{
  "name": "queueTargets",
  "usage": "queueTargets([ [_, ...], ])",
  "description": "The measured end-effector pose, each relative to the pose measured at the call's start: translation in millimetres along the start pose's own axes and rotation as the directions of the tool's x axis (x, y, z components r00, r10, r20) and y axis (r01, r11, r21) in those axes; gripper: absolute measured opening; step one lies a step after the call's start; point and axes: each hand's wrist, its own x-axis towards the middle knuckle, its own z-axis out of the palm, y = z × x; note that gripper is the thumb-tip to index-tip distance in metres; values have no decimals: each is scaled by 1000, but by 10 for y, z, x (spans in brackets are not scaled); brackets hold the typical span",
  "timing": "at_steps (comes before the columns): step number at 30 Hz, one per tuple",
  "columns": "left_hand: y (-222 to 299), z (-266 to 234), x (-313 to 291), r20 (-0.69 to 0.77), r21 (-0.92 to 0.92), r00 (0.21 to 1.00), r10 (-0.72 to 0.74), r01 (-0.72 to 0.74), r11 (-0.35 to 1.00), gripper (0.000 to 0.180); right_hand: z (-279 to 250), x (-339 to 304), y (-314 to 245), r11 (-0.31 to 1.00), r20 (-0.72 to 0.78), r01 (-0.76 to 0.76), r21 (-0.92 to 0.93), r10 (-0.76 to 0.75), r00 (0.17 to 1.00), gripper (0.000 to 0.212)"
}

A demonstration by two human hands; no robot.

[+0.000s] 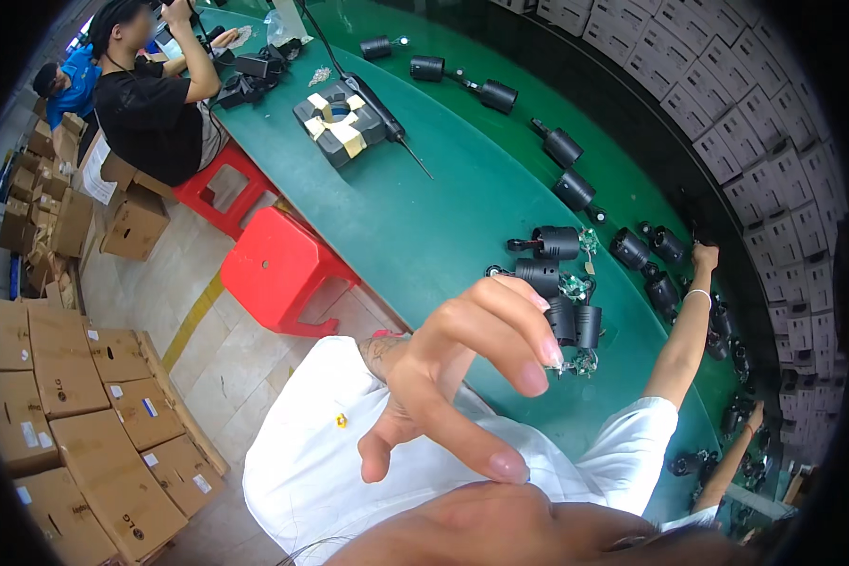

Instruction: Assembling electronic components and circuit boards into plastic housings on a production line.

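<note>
My left hand [462,363] is raised close to the camera over my white-clothed lap. Its fingers are bent and apart, with nothing visible in them. Behind its fingertips, on the green table, stand several black cylindrical housings [556,242] with small green circuit boards [588,241] at their ends. My right arm stretches far to the right, with a thin band at the wrist. The right hand [706,256] looks closed beside a black housing [668,243] on the green belt. A thin dark shape shows at its fingers, too small to name.
A corded electric screwdriver [373,106] lies by a dark block with cream pads [338,123]. More housings [562,146] line the belt. Red stools [275,269] and cartons [113,481] stand left. One co-worker [151,113] sits far left; another's hand [756,416] reaches in at lower right.
</note>
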Motion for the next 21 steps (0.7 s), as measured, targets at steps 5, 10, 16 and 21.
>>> queueTargets([
  [5, -107, -29, 14, -59, -19, 985, 162, -163, 986, 63, -98, -80, -347, 1000, -14, 21, 21, -20, 1000, 28],
  [10, -167, -114, 27, -20, 76, 985, 169, -168, 983, 65, -202, -73, -512, 998, -30, 37, 44, -36, 999, 29],
  [16, -412, -287, -194, -23, 245, 993, -116, 118, 962, 73, -350, 339, 156, 999, -84, 16, 51, -12, 996, 30],
  [21, -697, -320, -531, -1, 309, 931, -366, 348, 885, 77, -774, 471, 550, 989, 31, 89, 117, -93, 995, 16],
])
